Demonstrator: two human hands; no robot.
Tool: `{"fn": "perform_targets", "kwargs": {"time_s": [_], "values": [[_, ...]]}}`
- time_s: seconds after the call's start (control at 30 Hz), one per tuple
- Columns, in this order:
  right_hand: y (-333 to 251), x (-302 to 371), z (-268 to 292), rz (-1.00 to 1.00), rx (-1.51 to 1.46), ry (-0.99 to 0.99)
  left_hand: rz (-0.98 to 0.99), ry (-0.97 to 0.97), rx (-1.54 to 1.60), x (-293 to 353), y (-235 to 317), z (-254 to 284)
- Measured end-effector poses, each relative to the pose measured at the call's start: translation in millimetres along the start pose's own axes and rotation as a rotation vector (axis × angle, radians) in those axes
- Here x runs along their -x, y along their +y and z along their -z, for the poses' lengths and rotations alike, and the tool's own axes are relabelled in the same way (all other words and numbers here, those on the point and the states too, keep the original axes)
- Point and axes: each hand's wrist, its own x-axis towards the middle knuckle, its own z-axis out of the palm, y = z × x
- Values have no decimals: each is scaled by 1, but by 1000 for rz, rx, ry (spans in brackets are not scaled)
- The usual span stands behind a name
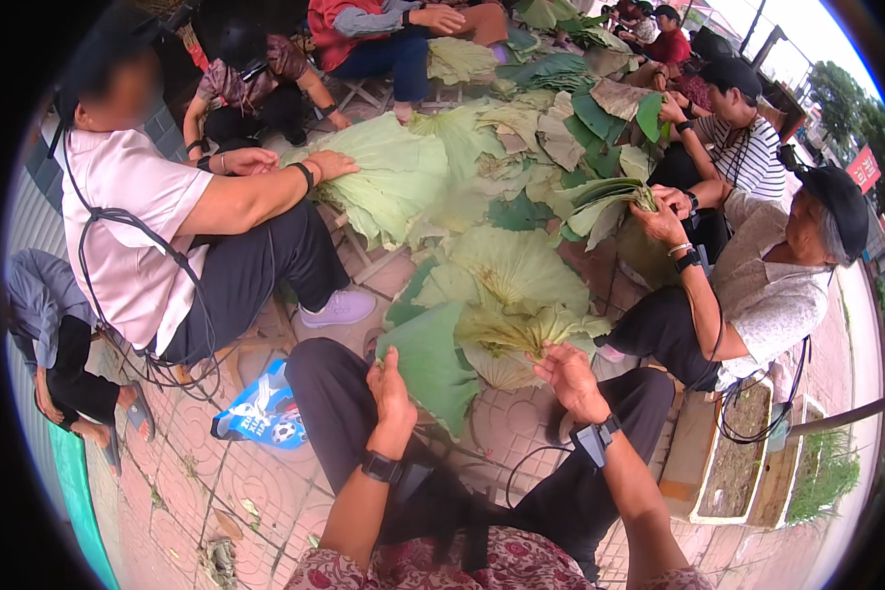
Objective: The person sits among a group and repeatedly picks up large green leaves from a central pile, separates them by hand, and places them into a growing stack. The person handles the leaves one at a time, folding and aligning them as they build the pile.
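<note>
I see the left hand (pixel 391 395) pinching a green leaf (pixel 431 362) and the right hand (pixel 572 380) pinching a yellowish leaf (pixel 514 328), beside the leaf pile (pixel 509 264).

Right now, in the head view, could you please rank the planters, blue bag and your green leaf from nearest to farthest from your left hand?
1. Green leaf: held in the left hand.
2. Blue bag: to the hand's left.
3. Planters: over on the right.
</note>
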Motion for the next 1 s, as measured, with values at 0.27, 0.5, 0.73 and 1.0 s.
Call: {"fn": "perform_targets", "kwargs": {"time_s": [0.27, 0.5, 0.73, 1.0], "values": [[-36, -48, -12, -18, 41, 46, 93, -9, -6, -1, 7, 8], [-54, -101, -27, 166, -27, 16, 105, 9, -32, -5, 8, 13], [64, -132, 18, -411, 37, 233, 92, -75, -22, 2, 2, 19], [70, -67, 14, -326, 338, -317, 118, -285, -170, 30, -4, 9]]}}
